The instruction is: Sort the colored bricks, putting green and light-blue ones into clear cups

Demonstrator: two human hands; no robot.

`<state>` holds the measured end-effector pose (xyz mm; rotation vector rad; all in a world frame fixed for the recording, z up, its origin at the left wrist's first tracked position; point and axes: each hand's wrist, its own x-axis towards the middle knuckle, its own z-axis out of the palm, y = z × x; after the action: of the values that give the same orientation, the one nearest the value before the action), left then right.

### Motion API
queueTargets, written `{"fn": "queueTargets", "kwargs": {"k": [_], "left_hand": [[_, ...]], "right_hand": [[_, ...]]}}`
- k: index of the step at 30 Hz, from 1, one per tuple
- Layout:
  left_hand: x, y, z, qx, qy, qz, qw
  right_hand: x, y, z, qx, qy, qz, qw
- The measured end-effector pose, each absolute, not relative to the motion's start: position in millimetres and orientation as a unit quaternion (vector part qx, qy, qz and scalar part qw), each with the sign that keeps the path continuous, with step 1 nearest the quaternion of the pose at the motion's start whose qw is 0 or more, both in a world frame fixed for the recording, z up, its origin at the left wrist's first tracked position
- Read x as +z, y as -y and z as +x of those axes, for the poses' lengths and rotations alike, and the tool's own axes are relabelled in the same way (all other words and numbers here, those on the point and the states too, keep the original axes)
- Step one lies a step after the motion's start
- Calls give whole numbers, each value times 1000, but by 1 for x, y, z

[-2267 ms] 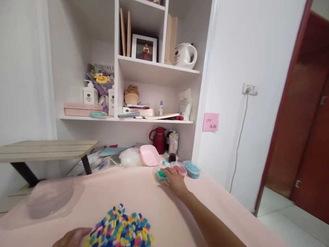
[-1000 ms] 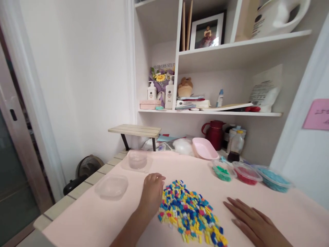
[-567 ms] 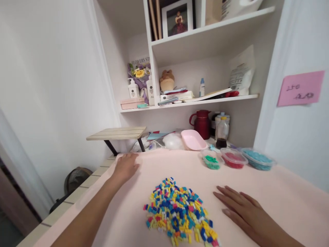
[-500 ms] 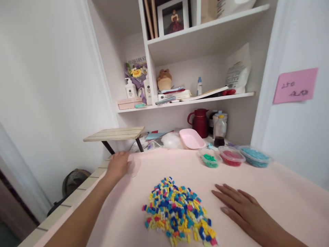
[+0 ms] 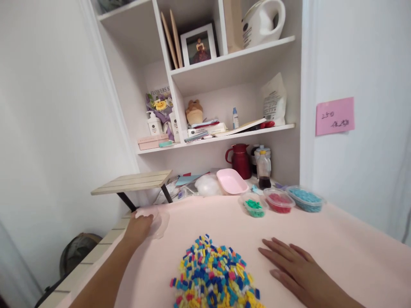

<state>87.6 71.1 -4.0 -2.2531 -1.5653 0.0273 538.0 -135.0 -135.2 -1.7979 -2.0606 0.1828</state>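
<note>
At the far left of the pink-covered table, my left hand [image 5: 140,226] has its fingers curled on the near edge of a clear plastic container [image 5: 163,223]. Whether that see-through piece is a lid or a tub is hard to make out. My right hand [image 5: 290,262] lies palm down on the cloth with its fingers stretched out, holding nothing. Between both hands spreads a pile of small building bricks [image 5: 215,273] in blue, yellow, white, pink and orange. The bottom of the pile is cut off by the frame.
Clear tubs of green pieces [image 5: 254,206], red pieces [image 5: 278,201] and blue pieces [image 5: 305,199] stand at the back right. Behind them are a pink tray [image 5: 231,182], a red jug [image 5: 240,161] and a bottle [image 5: 264,171]. A small wooden stand [image 5: 131,182] rises at back left.
The view has shifted, so most things sit lower and further left. My left hand now has its fingers curled over the clear container. My right hand stays flat on the cloth.
</note>
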Motion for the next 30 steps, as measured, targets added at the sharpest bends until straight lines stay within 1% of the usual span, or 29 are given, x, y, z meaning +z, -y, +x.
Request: {"fn": "queueTargets", "kwargs": {"k": [6,12,15,19,21,23,25,26,28,30], "left_hand": [[-2,-61,87,-7,497,-836,233],[18,-48,95,-53,434,-867,237],[29,-42,113,-86,400,-882,235],[38,-21,163,-154,352,-900,207],[39,-7,195,-172,323,-913,180],[37,6,228,-192,301,-921,160],[34,16,258,-197,270,-932,140],[31,20,272,-193,255,-939,129],[24,26,296,-164,232,-953,108],[14,29,315,-118,212,-965,97]], "right_hand": [[-135,134,538,63,737,-638,213],[-113,142,529,80,735,-638,215],[-105,144,526,89,738,-636,207],[-105,144,527,105,733,-637,214],[-107,144,528,117,726,-622,269],[-109,143,531,133,692,-597,384],[-110,143,534,151,615,-583,508],[-111,142,536,159,569,-585,556],[-110,142,538,174,494,-595,610],[-109,141,538,182,459,-600,629]]}}
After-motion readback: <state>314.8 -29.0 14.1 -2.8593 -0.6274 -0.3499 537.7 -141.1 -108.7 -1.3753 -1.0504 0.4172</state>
